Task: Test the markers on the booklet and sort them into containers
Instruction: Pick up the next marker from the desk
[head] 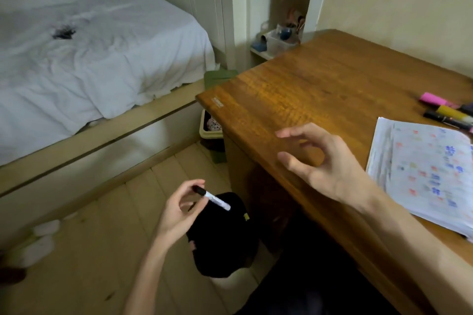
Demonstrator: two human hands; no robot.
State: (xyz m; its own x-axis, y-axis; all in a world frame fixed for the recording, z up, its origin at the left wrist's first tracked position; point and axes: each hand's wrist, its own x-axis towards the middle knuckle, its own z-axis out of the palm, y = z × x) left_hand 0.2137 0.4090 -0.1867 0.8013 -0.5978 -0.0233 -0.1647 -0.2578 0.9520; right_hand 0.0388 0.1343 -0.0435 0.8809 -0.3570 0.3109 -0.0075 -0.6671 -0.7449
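Left hand [179, 210] off the desk edge, over pale plank floor, fingertips pinching a slim marker [212, 198] with a white barrel and black cap, tilted cap-end up. Directly under it sits a dark, soft-looking black container [225, 243] (exact kind unclear). Right hand [325, 163] hovers above the glossy, grained wooden desk [294, 89], fingers spread and loosely bent, holding nothing. The booklet [422, 174] lies flat near the desk's right side, its pages dotted with coloured scribbles. Beyond it are more chunky markers [448, 110], pink, yellow and black. Rumpled white bed [89, 59] at left.
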